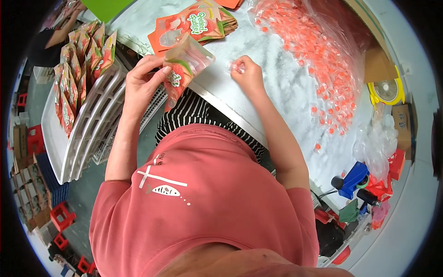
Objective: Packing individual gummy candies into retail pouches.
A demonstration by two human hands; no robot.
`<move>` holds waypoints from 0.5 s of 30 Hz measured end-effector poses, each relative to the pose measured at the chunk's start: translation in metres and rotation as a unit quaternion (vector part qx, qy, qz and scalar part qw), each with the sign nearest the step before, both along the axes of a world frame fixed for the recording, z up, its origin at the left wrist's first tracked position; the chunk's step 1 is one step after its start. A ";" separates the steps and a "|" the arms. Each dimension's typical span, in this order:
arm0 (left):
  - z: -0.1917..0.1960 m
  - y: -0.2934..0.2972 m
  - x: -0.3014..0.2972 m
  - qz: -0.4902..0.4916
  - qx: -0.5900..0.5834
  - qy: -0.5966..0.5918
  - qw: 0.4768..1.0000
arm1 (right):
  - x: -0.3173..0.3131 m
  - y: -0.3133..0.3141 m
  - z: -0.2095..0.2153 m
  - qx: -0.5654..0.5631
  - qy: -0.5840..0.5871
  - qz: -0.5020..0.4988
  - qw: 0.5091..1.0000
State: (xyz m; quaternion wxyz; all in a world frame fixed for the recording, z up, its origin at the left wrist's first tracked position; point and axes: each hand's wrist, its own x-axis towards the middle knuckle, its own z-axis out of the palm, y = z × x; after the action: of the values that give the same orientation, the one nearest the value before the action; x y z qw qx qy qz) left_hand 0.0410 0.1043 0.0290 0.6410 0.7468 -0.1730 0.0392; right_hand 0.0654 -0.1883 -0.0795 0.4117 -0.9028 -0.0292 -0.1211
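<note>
Marble table [286, 87], candies [323, 60] spread right. My left hand [140, 85] clamps open pouch [184, 69] at table edge; right hand [247, 74] pinches one candy [236, 68]. Risk: pouch tilts, candy misses mouth, drops onto lap.

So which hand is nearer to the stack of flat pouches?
Left. The left hand holds an open pouch just below the stack; the right hand rests farther right on the table.
</note>
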 end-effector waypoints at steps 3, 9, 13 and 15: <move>-0.007 -0.004 0.002 -0.014 0.018 -0.009 1.000 | -0.013 -0.014 0.019 0.143 -0.010 0.007 0.990; -0.006 -0.023 -0.005 -0.009 0.101 -0.049 0.994 | -0.043 -0.012 0.125 0.346 0.007 0.087 0.934; -0.005 -0.036 -0.005 -0.035 0.104 -0.086 0.990 | -0.045 0.001 0.135 0.221 0.002 0.157 0.963; -0.003 -0.042 -0.008 -0.037 0.119 -0.082 0.989 | -0.045 0.006 0.134 0.172 0.007 0.165 0.971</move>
State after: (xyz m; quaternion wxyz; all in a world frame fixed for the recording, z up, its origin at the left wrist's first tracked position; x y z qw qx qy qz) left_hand 0.0333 0.0625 0.0264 0.5320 0.8053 -0.2558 0.0560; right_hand 0.0207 -0.1827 0.0549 0.5751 -0.8020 -0.1541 -0.0485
